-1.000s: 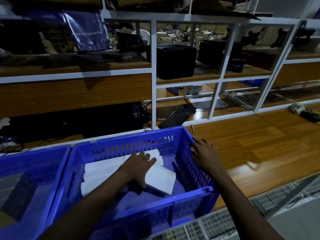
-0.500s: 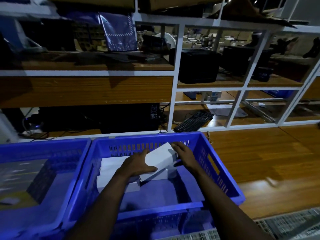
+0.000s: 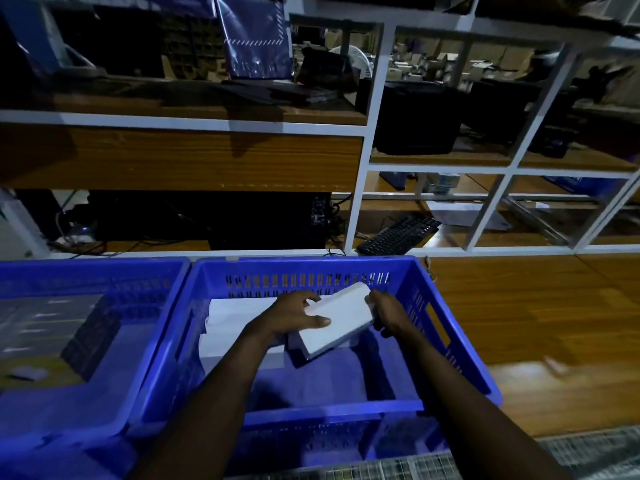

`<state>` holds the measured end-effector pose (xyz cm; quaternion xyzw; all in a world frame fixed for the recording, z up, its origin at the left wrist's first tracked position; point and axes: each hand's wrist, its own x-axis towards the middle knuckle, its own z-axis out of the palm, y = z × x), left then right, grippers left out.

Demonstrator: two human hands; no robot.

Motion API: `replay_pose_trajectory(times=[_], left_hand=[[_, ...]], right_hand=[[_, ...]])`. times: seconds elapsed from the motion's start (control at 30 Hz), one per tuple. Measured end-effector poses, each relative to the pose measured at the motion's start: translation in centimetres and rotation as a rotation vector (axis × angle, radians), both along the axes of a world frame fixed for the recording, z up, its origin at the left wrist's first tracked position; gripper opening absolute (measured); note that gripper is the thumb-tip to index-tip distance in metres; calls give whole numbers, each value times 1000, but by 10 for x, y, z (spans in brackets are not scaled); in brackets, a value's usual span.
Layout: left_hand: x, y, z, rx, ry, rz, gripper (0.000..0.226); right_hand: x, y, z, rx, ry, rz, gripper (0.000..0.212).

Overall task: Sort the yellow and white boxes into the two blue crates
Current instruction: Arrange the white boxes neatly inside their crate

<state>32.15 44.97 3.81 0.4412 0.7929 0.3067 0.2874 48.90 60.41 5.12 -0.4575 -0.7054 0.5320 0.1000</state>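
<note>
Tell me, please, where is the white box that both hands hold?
In the head view, the white box is tilted inside the right blue crate, between the left hand and the right hand, beside the stacked white boxes.

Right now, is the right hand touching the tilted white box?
Touching. The head view shows the right hand pinching the right edge of the tilted white box.

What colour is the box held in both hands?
The box is white, clearest in the head view.
</note>
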Motion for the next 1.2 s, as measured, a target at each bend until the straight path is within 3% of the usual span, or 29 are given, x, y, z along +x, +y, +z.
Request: replay_pose_trajectory(times=[0.1, 0.2, 0.3, 0.5, 0.7, 0.8, 0.97, 1.13, 1.2], left_hand=[[0, -1, -4, -26, 31, -52, 70], [-2, -2, -10, -55, 147, -73, 68], [-6, -3, -15, -98, 286, -122, 64], [-6, -5, -23, -171, 507, -191, 57], [-2, -4, -31, -299, 705, -219, 65], [-1, -5, -36, -328, 789, -183, 80], [-3, -7, -46, -397, 760, -94, 115], [-4, -5, -51, -524, 682, -107, 125], [-4, -5, -52, -542, 661, -117, 123]], right_hand=[[0, -3, 0, 100, -18, 53, 20], [3, -4, -2, 128, -92, 161, 42], [5, -4, -3, 234, -248, 320, 47], [4, 0, -12, 279, -415, 417, 66], [1, -3, -15, 286, -482, 449, 55], [3, -3, -18, 246, -465, 405, 48], [-3, -3, -18, -4, -335, 252, 70], [-15, 4, -13, -221, -313, 231, 15], [-8, -2, -22, -297, -172, 124, 9]])
